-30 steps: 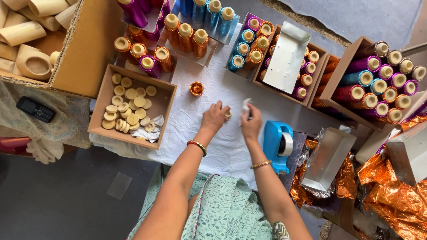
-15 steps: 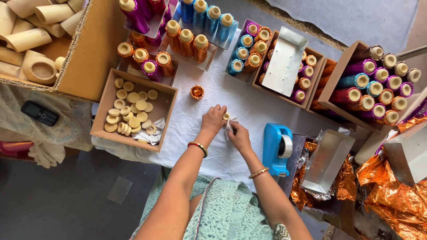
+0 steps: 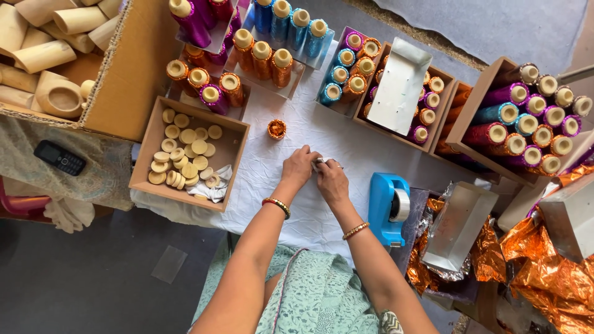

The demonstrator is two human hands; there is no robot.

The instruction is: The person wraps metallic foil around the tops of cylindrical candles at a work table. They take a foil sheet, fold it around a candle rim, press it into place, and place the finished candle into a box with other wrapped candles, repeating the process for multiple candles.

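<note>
Both hands have closed in since a sec ago: the right hand [image 3: 333,179], then held apart beside the left hand [image 3: 299,167], now sits against it, fingertips meeting over a small pale piece [image 3: 318,162] pinched between them at mid-bench — too small to tell what it is, though it looks like a bit of tape or paper. Each hand is curled, fingers pressed together round that piece, not spread. Bench is covered w/ a white cloth [image 3: 291,204], likely so small bits show up against it. Just right of the right hand stands a blue tape dispenser [image 3: 388,207], near enough to reach w/o stretching. Just beyond the hands sits one small orange spool [image 3: 276,128], alone, apart from the rest. To the left, an open cardboard box of pale round discs [image 3: 185,154] — sorted stock, close by. Along the far edge, trays of upright foil-wrapped spools [image 3: 263,59] in orange, purple & blue, grouped roughly by colour; more lie on their sides in a box at right [image 3: 526,117]. Crumpled orange foil [image 3: 544,272] piles at lower right. A black phone [image 3: 60,158] rests on cloth at far left, well apart from the work.
</note>
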